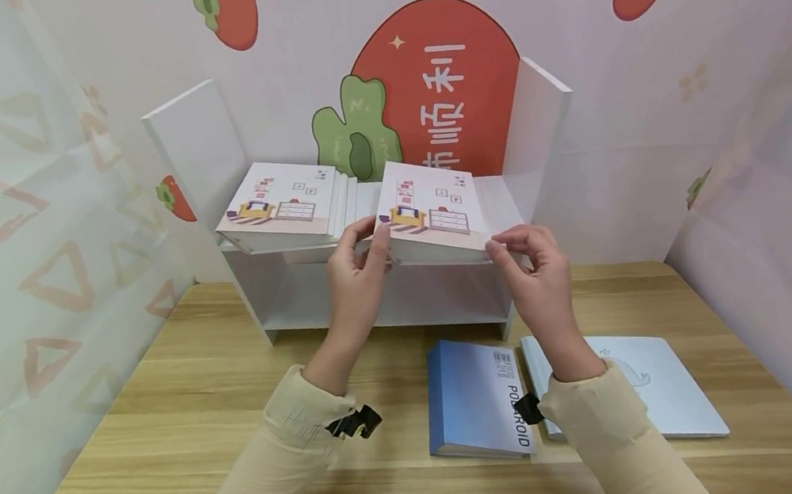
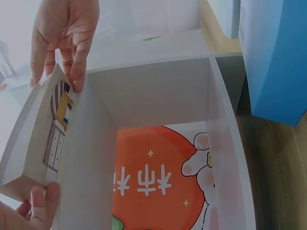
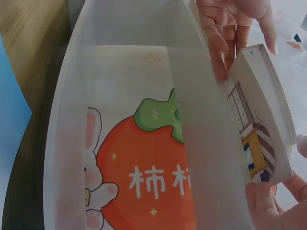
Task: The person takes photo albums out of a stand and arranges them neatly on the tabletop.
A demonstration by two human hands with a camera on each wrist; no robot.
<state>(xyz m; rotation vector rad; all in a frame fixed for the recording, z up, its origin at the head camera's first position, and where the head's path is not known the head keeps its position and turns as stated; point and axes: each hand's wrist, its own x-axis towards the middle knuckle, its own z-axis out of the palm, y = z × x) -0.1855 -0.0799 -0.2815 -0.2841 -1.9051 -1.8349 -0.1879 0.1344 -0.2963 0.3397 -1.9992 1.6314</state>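
Note:
On the upper board of a small white shelf (image 1: 401,298) lies a thick white book (image 1: 428,204), its cover printed with a yellow armchair and drawers. My left hand (image 1: 358,270) pinches its near left corner, thumb on top. At the near right corner, my right hand (image 1: 537,265) grips the book between thumb and fingers. The left wrist view shows the left hand (image 2: 67,38) above and part of the right hand (image 2: 41,206) below, both on the book (image 2: 41,134). A matching book (image 1: 284,202) lies to the left, beside several thin white spines (image 1: 342,204).
A blue book marked POLAROID (image 1: 478,398) lies on the wooden table (image 1: 191,426) before the shelf. To its right is a pale blue book (image 1: 667,388), partly behind the right forearm. Upright side panels (image 1: 548,121) bound the shelf. Behind stands a persimmon-printed backdrop (image 1: 446,27).

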